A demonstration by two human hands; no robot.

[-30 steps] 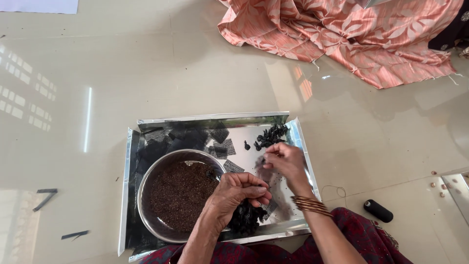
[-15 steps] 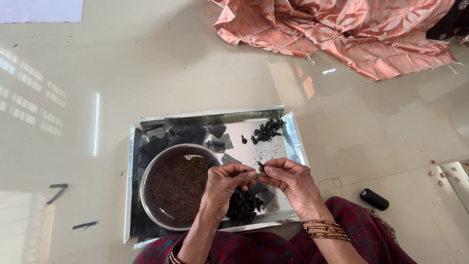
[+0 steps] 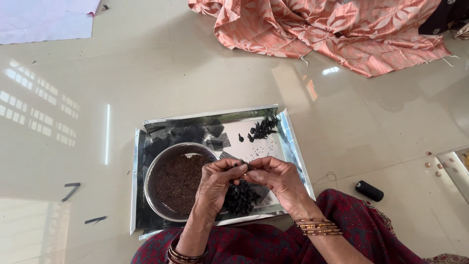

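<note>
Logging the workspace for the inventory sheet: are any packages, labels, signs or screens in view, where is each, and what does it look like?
None in view: no package, label, sign or screen.
Nearest to packaging: a shiny silver foil tray on the floor, rectangular with turned-up edges, in front of the person.
In it: a round metal bowl of small dark brown seeds.
Above it, the left hand and right hand pinch a small black piece.

Tray [image 3: 141,161]: shiny silver. Bowl [image 3: 161,161] at tray's left edge: grey metal, dark brown seeds [image 3: 180,182] inside. Black bundles [image 3: 241,198] at near edge, more black pieces [image 3: 264,128] at far right corner. Cloth [image 3: 322,29] on floor [image 3: 122,78]: salmon pink, pale leaf pattern. Floor: glossy beige. Spool [image 3: 369,190]: black. Bangles [image 3: 316,227]: gold.
</note>
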